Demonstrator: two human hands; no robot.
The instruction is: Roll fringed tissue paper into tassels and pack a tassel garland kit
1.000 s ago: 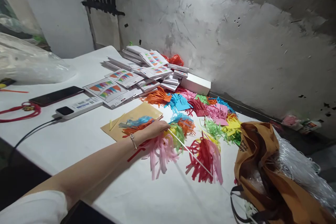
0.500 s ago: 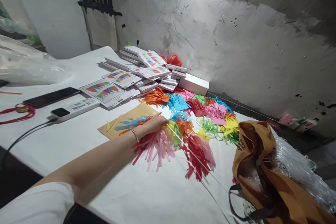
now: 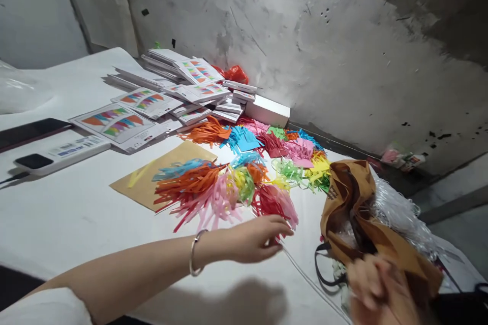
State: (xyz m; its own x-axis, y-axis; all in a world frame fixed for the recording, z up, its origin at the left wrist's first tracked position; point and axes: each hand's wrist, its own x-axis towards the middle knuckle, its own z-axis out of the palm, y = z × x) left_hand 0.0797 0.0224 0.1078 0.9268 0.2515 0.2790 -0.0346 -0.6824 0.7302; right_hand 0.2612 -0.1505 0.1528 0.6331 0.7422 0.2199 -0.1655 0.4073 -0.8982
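Note:
My left hand (image 3: 263, 239), with a silver bangle at the wrist, is low over the table's front part, thumb and fingers closed round a thin white string (image 3: 301, 270). The string runs in two strands down to the lower right. Just behind this hand lie tissue-paper tassels: a red and pink tassel (image 3: 272, 202), a yellow and green tassel (image 3: 241, 183) and an orange tassel (image 3: 190, 183). At the lower right my right hand (image 3: 377, 289) is blurred, its fingers curled together in front of a brown bag; whatever they hold is hidden.
Fringed paper bundles (image 3: 244, 138) lie along the wall by a white box (image 3: 268, 110). Printed cards (image 3: 114, 124) are stacked at the back left, near a white device (image 3: 63, 152) and a phone (image 3: 34, 132). A brown bag (image 3: 345, 183) stands right, beside white strings (image 3: 396, 208).
My left hand has left the tassels and come nearer and to the right, along the string. My right hand has entered at the lower right. The view has shifted rightward.

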